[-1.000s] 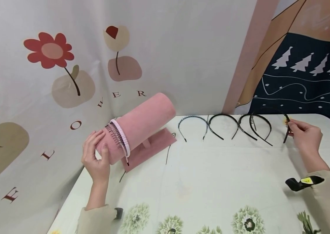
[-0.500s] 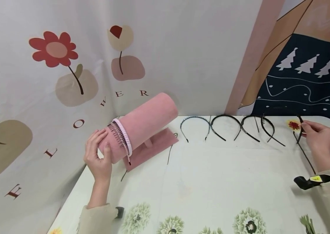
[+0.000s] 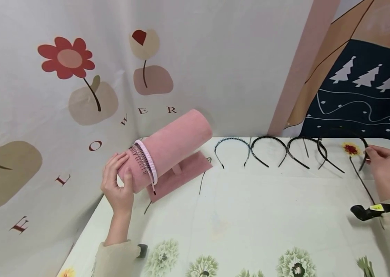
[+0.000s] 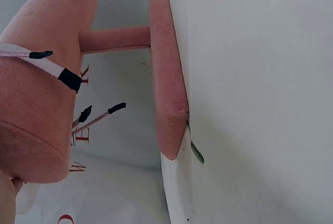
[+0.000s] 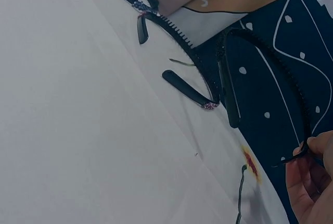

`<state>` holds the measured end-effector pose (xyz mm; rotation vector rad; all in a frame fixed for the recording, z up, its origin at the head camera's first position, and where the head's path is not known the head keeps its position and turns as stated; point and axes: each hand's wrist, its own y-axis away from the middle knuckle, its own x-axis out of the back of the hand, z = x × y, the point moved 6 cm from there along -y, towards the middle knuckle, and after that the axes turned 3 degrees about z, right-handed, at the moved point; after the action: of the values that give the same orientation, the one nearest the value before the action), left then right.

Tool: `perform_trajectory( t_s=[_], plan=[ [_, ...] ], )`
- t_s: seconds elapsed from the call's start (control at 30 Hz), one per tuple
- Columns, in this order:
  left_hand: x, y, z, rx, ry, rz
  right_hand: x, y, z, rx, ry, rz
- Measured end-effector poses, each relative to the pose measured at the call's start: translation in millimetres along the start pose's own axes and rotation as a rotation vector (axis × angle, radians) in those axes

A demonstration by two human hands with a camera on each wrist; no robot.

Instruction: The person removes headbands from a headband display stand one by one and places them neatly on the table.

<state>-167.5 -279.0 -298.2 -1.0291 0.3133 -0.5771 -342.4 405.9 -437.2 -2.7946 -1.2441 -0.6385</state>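
A pink plush headband stand [image 3: 181, 130], a padded cylinder on a flat base [image 4: 169, 67], leans at the left. Around its left end sit a lilac headband [image 3: 148, 163] and several thin toothed ones. My left hand [image 3: 117, 189] grips that end, fingers over the top and thumb on the near side; only a sliver of it enters the left wrist view. At the far right, my right hand [image 3: 389, 163] pinches one arm of a black toothed headband [image 5: 294, 75] between thumb and fingers. The band's other arm overlaps a black headband [image 3: 297, 161] standing on the table.
Along the table's back edge stand a blue headband [image 3: 232, 139] and another black headband [image 3: 269, 137] in a row. A printed cloth wall [image 3: 233, 69] rises right behind them. The white tablecloth [image 3: 250, 207] carries printed flowers.
My right hand has moved right with the black headband, away from the row, uncovering a printed red-yellow flower. My left hand keeps its hold on the stand; the view has shifted slightly.
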Motion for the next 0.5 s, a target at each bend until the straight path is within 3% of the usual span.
perform_trajectory(
  t_s=[0.07,0.5],
  plan=[
    [0.2,0.0,-0.2,-0.001,0.001,0.0,2.3,9.3,-5.8,-0.021,-0.009,0.01],
    [0.2,-0.7,1.2,-0.002,0.005,-0.003,8.3,-7.1,4.2,-0.034,-0.007,0.08]
  ],
)
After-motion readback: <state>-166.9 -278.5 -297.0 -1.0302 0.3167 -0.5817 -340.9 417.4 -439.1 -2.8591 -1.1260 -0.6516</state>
